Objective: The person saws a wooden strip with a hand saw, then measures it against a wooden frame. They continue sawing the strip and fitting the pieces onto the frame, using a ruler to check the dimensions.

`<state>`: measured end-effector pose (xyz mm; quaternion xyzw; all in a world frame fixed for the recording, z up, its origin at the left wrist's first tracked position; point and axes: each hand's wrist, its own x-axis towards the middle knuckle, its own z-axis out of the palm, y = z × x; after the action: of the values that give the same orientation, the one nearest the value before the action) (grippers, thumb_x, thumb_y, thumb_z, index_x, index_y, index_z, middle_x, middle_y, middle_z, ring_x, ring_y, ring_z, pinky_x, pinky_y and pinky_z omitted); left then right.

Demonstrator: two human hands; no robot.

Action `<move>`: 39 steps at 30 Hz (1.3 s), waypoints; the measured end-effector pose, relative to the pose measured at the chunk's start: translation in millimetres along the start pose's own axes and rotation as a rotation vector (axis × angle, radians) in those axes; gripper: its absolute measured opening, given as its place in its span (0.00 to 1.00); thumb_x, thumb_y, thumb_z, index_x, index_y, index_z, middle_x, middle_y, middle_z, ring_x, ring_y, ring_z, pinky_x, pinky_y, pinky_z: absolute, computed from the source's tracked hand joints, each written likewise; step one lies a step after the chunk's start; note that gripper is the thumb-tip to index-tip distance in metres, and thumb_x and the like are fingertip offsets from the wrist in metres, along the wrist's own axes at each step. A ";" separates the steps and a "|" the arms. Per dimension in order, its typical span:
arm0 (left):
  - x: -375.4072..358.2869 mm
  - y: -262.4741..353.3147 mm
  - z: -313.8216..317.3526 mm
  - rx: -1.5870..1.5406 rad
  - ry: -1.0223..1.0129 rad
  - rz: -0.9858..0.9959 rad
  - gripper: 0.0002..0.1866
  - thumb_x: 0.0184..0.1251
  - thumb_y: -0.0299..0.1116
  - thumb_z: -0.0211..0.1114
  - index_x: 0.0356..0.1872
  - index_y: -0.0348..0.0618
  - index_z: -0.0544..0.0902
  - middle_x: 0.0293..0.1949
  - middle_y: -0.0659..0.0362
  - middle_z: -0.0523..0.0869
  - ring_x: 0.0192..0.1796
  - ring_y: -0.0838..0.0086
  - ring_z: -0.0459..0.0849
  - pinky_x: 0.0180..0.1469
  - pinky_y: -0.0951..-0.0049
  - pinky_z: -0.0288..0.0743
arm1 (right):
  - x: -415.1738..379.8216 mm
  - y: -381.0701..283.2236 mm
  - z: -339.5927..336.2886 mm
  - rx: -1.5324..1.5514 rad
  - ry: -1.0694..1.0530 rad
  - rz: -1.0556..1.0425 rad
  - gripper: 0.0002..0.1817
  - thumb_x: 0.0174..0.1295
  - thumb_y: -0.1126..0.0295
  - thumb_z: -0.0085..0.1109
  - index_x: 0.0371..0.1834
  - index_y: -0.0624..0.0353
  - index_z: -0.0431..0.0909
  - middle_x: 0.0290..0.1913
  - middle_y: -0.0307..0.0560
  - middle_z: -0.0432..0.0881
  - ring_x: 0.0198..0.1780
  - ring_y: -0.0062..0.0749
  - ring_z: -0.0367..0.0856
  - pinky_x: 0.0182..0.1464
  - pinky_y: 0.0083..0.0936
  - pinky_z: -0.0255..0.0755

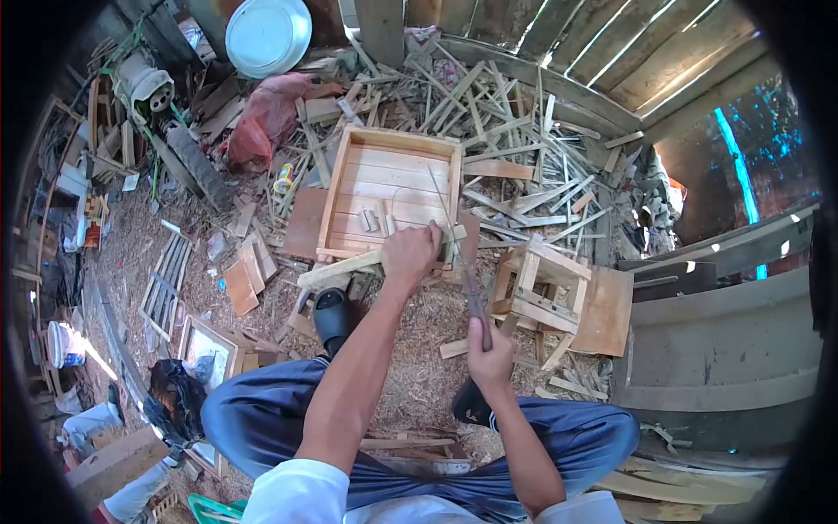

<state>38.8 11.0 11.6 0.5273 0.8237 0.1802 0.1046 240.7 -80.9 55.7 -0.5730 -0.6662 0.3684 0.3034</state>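
My left hand is closed over a pale wooden strip, pressing it across the near edge of a shallow wooden box. My right hand grips the handle of a handsaw. Its narrow blade, seen nearly edge-on, points away from me and passes beside the strip's right end, close to my left fingers. Whether the teeth touch the wood is hard to make out. A few short wood offcuts lie inside the box.
A small wooden frame stool stands right of the saw, beside a brown board. Scrap sticks are heaped behind the box. A slatted piece and a red plastic bag lie left. Another person's legs show lower left.
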 end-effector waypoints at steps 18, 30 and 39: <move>-3.6 -5.1 3.6 0.033 0.081 0.081 0.30 0.72 0.47 0.46 0.17 0.39 0.85 0.15 0.45 0.81 0.19 0.49 0.83 0.28 0.52 0.79 | -10.8 2.3 -36.1 -0.064 -0.018 0.000 0.17 0.66 0.61 0.59 0.26 0.65 0.80 0.11 0.47 0.64 0.12 0.32 0.60 0.19 0.31 0.58; 4.8 1.7 7.3 0.009 0.075 0.021 0.31 0.73 0.47 0.44 0.17 0.39 0.86 0.17 0.45 0.83 0.20 0.51 0.84 0.27 0.53 0.79 | -38.3 6.3 -60.9 -0.003 -0.012 0.176 0.18 0.66 0.63 0.59 0.22 0.64 0.78 0.11 0.45 0.59 0.14 0.21 0.58 0.20 0.30 0.54; -2.1 -4.9 8.9 0.042 0.078 0.031 0.30 0.72 0.48 0.45 0.18 0.41 0.87 0.17 0.46 0.83 0.20 0.52 0.84 0.28 0.55 0.80 | -3.5 2.6 -40.1 0.024 -0.011 0.034 0.20 0.67 0.58 0.58 0.24 0.65 0.79 0.11 0.47 0.63 0.15 0.28 0.61 0.22 0.34 0.59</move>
<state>38.9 8.8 1.5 0.5348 0.8224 0.1850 0.0584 275.8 -78.4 75.4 -0.5786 -0.6535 0.3848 0.3002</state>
